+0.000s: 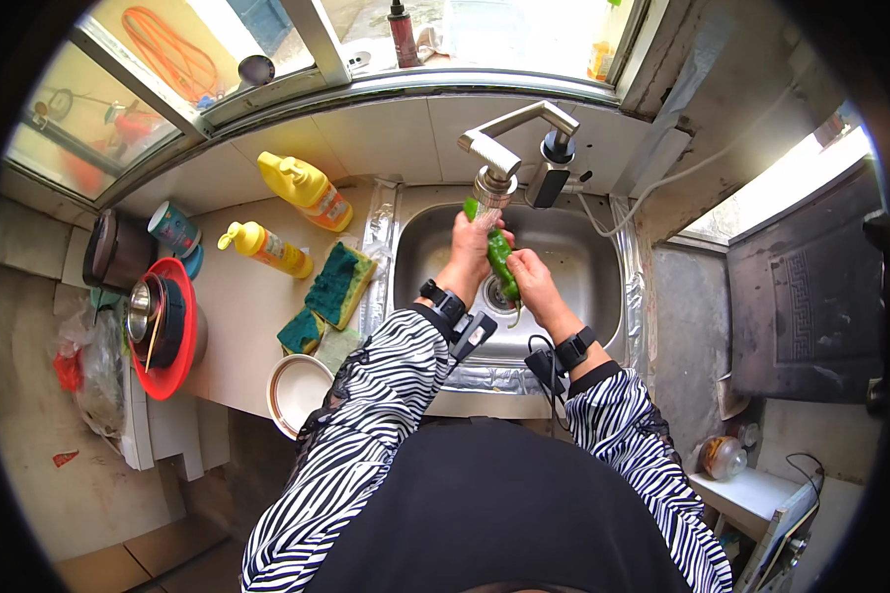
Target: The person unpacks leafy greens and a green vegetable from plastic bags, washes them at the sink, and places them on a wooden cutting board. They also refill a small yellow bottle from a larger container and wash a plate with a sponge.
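A long green chili pepper [499, 256] is held above a stainless steel sink [578, 259], its stem pointing down towards me. My left hand [474, 241] wraps around its upper part, right beneath the faucet head [495, 187]. Water runs from that head onto the pepper and my left fingers. Lower down, my right hand [531, 278] grips the pepper near its stem end. Behind the stem lies the sink drain [498, 293], partly hidden by the pepper. Both wrists wear black straps with small devices on them.
Left of the sink stand two yellow bottles [315, 196] [271, 250], sponges [339, 285] and a white bowl [298, 393] near the counter's front edge. Farther left are a red basin [165, 328] with stacked bowls and a teal cup [173, 226]. A white cable [682, 174] hangs at right.
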